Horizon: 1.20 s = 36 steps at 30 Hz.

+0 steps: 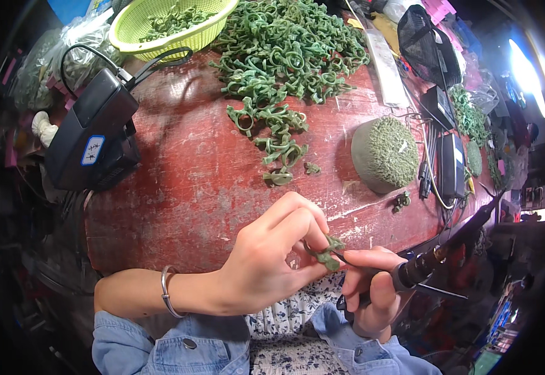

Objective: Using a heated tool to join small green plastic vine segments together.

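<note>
Close to my body, at the table's near edge, my left hand (pixel 272 256) pinches a small green ring-shaped piece (pixel 327 254) between thumb and fingers. My right hand (pixel 377 287) is closed around a black pen-like tool (pixel 415 270), whose thick cord end slants up to the right. The tool's thin dark tip touches or nearly touches the green ring; the exact contact is too small to make out. Ahead of my hands, a trail of similar green rings (pixel 278 134) leads back to a large heap of them (pixel 291 47).
A yellow-green basket (pixel 122 31) holding more rings stands at the far left of the red table (pixel 178 212). Left of my hands is a black device (pixel 94 131). To the right are a green cylinder with a crumbly top (pixel 385 155), black power adapters (pixel 451 165) and tangled cables.
</note>
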### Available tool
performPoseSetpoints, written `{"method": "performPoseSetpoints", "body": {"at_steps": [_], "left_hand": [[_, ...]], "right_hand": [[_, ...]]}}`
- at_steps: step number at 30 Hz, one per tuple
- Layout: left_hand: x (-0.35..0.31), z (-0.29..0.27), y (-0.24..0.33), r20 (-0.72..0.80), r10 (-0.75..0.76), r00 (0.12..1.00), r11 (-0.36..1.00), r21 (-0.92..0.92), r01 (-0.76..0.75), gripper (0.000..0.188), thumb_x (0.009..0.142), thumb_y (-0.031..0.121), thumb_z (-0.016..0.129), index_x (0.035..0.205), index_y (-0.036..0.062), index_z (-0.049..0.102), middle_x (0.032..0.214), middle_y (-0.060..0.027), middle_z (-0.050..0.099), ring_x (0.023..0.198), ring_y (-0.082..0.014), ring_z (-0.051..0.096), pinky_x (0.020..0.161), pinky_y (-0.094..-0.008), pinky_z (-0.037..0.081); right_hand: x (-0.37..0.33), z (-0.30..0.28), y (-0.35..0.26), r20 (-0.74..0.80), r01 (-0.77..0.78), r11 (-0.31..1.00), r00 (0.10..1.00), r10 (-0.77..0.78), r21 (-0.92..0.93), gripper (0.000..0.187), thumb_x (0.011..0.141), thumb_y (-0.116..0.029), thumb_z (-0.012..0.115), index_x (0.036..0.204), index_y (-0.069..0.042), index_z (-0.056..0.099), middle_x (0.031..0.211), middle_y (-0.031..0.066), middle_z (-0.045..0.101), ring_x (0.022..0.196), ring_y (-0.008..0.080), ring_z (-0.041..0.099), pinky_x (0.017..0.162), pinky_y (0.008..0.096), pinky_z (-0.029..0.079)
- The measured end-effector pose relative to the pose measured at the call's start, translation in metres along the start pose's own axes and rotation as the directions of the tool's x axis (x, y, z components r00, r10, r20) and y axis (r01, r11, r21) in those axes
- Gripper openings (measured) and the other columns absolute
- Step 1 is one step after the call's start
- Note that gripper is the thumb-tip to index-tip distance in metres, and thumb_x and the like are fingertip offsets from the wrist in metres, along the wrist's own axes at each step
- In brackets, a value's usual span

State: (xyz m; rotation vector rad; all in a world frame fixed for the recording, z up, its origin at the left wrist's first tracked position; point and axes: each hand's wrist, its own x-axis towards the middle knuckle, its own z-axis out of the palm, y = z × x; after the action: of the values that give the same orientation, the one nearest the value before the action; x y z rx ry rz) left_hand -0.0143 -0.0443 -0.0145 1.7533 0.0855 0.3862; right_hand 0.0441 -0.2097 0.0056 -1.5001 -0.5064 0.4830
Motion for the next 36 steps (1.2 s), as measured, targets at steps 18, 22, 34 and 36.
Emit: {"method": "performPoseSetpoints", "body": {"at_steps": [18,22,34,36], "left_hand": [[0.000,-0.002,0.002,0.000,0.018,1.000,0.999,-0.028,-0.018,0.026,0.063,0.001,0.080,0.077,0.0014,0.057,0.093,-0.0108,0.058,0.079,-0.0121,0.060,0.060,-0.0225,0.055],[0.000,-0.002,0.000,-0.002,0.021,1.000,0.999,-0.049,-0.021,0.026,0.063,0.001,0.079,0.077,0.0012,0.058,0.093,-0.0110,0.058,0.079,-0.0119,0.060,0.061,-0.0224,0.055],[0.001,-0.002,0.000,0.006,0.023,1.000,1.000,-0.017,-0.023,0.026,0.063,0.001,0.079,0.078,0.0024,0.058,0.094,-0.0100,0.058,0.075,-0.0106,0.059,0.056,-0.0209,0.052],[0.001,-0.002,0.001,0.009,0.028,1.000,0.999,-0.020,-0.028,0.025,0.063,0.000,0.079,0.078,0.0024,0.059,0.094,-0.0099,0.058,0.075,-0.0107,0.060,0.056,-0.0209,0.052]], "right_hand": [[-0.002,-0.002,-0.003,0.010,0.014,1.000,1.000,-0.014,0.004,0.051,0.087,-0.045,0.055,0.098,0.004,0.064,0.060,0.0064,0.059,0.043,0.0086,0.051,0.042,0.0216,0.041],[-0.003,0.001,0.000,-0.004,-0.002,1.000,1.000,0.002,-0.027,0.053,0.087,-0.047,0.054,0.099,0.004,0.064,0.060,0.0059,0.058,0.043,0.0080,0.051,0.042,0.0213,0.041],[-0.003,-0.005,0.005,0.035,0.063,0.997,0.997,-0.064,0.032,0.046,0.090,-0.042,0.052,0.100,0.002,0.063,0.061,0.0070,0.059,0.043,0.0078,0.050,0.042,0.0212,0.041],[-0.002,-0.005,0.005,0.077,0.041,0.999,0.996,-0.043,0.024,0.046,0.090,-0.042,0.052,0.100,0.002,0.063,0.061,0.0069,0.059,0.043,0.0078,0.051,0.042,0.0207,0.041]]}}
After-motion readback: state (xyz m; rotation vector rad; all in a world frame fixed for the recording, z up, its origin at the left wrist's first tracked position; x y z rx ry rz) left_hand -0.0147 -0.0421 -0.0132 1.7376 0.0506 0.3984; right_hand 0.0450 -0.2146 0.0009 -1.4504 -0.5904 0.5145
